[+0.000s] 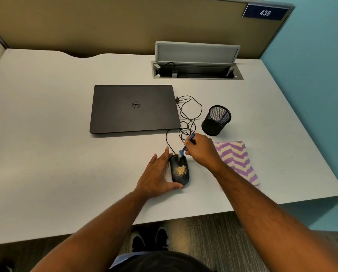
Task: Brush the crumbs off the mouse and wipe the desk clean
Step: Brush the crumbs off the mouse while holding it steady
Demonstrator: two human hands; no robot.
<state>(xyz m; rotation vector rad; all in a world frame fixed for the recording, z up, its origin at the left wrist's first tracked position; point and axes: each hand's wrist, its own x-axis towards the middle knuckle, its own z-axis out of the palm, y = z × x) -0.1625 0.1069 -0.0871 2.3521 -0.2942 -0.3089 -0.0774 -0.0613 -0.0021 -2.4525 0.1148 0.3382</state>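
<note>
- While the right hand (200, 152) curls its fingers round the blue brush (186, 144), the brush slants down to the left, its pale bristles touching the far end of the mouse (179, 170).
- The left hand (156, 175) lies with straight fingers along the left side of the mouse; the fingertips reach past its far end and the thumb wraps round its near end, so the hand braces the mouse rather than grips it.
- The black mouse sits on the desk (66, 163), near the front edge and between the two hands.
- A small heap of tan crumbs (181, 170) lies on the middle of the mouse's back, below the bristles.
- The mouse cable (187, 118) runs from the far end of the mouse in loose loops on the desk up to the right edge of the laptop (133, 108).
- The laptop is closed and lies flat, beyond the hands.
- A folded cloth (237, 160) with purple and cream zigzags lies just right of the right hand, partly under the wrist in this view.
- A black mesh cup (216, 120) stands upright beyond the cloth, right of the cable loops.
- An open cable hatch (197, 61) is set in the desk at the far side, its lid raised, with a cord inside.
- A sign (265, 12) reading 438 hangs on the partition at the upper right.
</note>
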